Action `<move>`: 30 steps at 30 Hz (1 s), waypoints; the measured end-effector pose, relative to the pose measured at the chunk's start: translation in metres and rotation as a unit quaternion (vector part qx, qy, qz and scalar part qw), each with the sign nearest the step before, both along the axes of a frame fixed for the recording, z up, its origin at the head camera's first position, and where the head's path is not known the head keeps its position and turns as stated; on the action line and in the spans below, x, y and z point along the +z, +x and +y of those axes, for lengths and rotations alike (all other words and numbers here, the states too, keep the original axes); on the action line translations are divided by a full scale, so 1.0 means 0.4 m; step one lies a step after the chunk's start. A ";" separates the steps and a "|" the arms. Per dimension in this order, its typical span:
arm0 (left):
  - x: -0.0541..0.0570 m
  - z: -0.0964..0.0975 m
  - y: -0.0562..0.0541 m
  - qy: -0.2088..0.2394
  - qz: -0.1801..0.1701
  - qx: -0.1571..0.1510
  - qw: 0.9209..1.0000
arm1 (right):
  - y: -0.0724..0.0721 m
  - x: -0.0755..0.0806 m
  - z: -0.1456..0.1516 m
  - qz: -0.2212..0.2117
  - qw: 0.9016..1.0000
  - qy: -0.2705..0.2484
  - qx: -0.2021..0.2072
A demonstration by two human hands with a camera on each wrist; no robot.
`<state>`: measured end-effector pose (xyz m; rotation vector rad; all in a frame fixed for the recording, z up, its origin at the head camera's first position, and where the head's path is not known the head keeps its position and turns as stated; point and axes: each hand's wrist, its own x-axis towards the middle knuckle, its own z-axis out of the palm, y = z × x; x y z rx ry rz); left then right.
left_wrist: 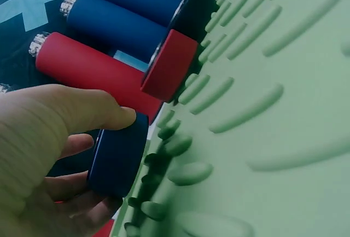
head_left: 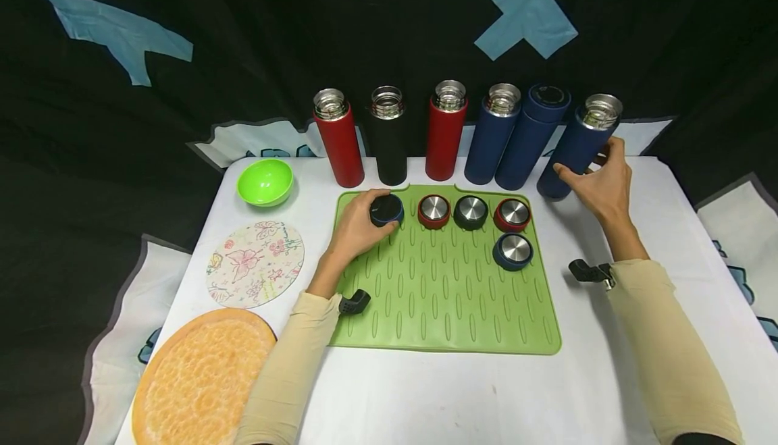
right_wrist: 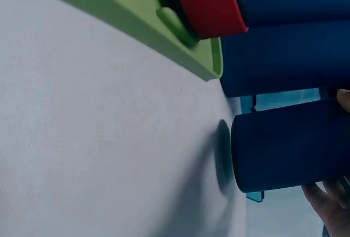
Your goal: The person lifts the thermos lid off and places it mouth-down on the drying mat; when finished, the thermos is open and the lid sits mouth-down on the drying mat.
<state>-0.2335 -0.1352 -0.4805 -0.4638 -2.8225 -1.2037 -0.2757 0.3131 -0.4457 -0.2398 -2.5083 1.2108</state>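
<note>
My left hand (head_left: 358, 227) pinches a dark blue bottle lid (head_left: 386, 209) at the back left of the green mat (head_left: 425, 296). In the left wrist view, thumb and fingers hold that lid (left_wrist: 119, 157) on edge. My right hand (head_left: 602, 181) grips an uncapped blue thermos bottle (head_left: 577, 151) low on its body, right of the mat. The right wrist view shows this bottle (right_wrist: 290, 146) with a thin gap between its base and the table. On the mat are two red lids (head_left: 434, 211), a black lid (head_left: 471, 212) and another blue lid (head_left: 512, 252).
Behind the mat stand two open red bottles (head_left: 342, 144), an open black bottle (head_left: 390, 144), an open blue bottle (head_left: 491, 138) and a capped blue bottle (head_left: 530, 141). At left are a green bowl (head_left: 265, 182), a patterned round mat (head_left: 255, 265) and a bread-like round pad (head_left: 203, 377).
</note>
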 end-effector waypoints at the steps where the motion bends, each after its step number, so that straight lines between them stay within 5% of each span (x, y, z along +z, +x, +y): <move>1: -0.002 0.001 0.000 0.000 0.001 0.000 1.000 | -0.001 -0.004 0.002 -0.002 1.000 0.000 -0.001; 14: -0.046 0.027 -0.008 -0.006 -0.002 0.001 1.000 | -0.003 -0.029 0.016 -0.010 1.000 -0.004 -0.025; 24: -0.043 0.024 -0.010 -0.013 -0.006 0.005 1.000 | -0.006 -0.036 0.011 -0.025 0.999 -0.035 -0.009; 30: -0.043 0.016 -0.010 -0.015 -0.015 0.000 1.000 | 0.016 -0.038 0.000 0.016 0.999 -0.038 -0.011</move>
